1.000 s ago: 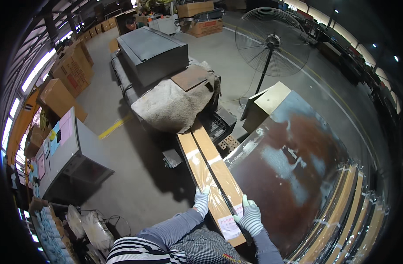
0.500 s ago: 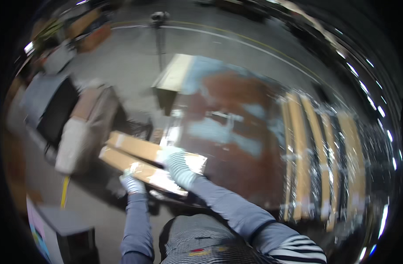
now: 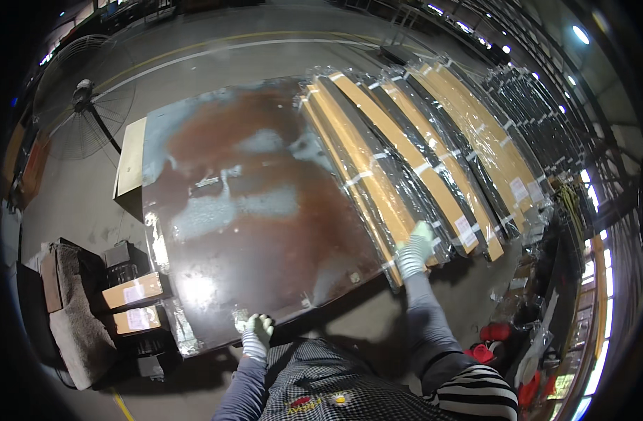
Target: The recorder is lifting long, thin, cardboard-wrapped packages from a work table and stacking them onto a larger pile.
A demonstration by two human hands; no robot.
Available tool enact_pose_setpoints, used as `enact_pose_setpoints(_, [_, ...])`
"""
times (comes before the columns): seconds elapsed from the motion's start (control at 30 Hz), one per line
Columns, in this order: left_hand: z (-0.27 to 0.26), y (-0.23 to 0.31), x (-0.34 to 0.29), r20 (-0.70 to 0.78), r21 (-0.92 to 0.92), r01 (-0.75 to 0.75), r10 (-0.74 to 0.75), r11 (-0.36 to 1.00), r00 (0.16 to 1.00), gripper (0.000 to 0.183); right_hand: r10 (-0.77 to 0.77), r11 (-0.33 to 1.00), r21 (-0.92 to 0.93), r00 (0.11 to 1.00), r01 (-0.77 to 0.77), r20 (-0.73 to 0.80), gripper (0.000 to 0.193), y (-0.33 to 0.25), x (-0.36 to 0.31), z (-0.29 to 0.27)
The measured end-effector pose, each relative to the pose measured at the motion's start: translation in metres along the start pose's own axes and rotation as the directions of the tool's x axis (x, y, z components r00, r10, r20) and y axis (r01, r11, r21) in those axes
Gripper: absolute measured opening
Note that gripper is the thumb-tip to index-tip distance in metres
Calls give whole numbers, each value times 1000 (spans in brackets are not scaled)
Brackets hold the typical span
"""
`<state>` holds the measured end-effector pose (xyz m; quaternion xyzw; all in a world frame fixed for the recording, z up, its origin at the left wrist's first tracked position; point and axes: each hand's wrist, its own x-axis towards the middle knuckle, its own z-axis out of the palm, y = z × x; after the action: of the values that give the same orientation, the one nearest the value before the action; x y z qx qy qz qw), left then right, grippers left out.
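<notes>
Two gloved hands are out over the big rust-brown metal table [image 3: 265,196] that fills the middle of the frame. Left hand [image 3: 258,328], low and just left of centre, sits right on the table's near edge, fingers curled down against the rim beside a scrap of clear plastic wrap; whether it grips anything cannot be told. Right hand [image 3: 416,249], right of centre, stretches out to the near end of the wrapped long packages [image 3: 405,161], fingers loosely spread and resting on the end of the leftmost bundle, not closed around it.

Those packages, long tan cardboard lengths bound in clear film with white labels near their ends, lie side by side on the right half of the table, fanning from the upper middle down toward the right of the frame, their near ends hanging just past the table edge.

Over at lower left, two shorter cardboard boxes [image 3: 132,305] lie stacked beside the table's corner, next to a grey padded bundle [image 3: 72,316]. Upper left shows a standing fan [image 3: 83,105] on the concrete floor, with a flat cardboard sheet [image 3: 131,158] tucked against the table's left edge.
</notes>
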<state>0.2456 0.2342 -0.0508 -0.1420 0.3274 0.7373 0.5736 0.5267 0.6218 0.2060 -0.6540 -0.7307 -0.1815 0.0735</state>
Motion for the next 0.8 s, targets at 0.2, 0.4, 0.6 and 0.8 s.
enact_pose_setpoints(0.2, [161, -54, 19, 101, 320, 258, -304, 912, 947, 65, -99, 957, 284, 856, -58, 507, 66, 96, 23, 21])
enact_pose_setpoints(0.4, [231, -126, 13, 354, 397, 161, -312, 904, 882, 73, -683, 617, 772, 593, 156, 426, 73, 71, -106, 60])
enact_pose_setpoints(0.6, [199, -143, -21, -128, 293, 149, -116, 944, 985, 37, -81, 949, 307, 888, -70, 452, 114, 61, -23, 91])
enact_pose_setpoints(0.8, [194, -61, -97, -131, 127, 117, -100, 985, 986, 33, -775, -47, 743, 493, -668, 394, 83, -28, -83, 42])
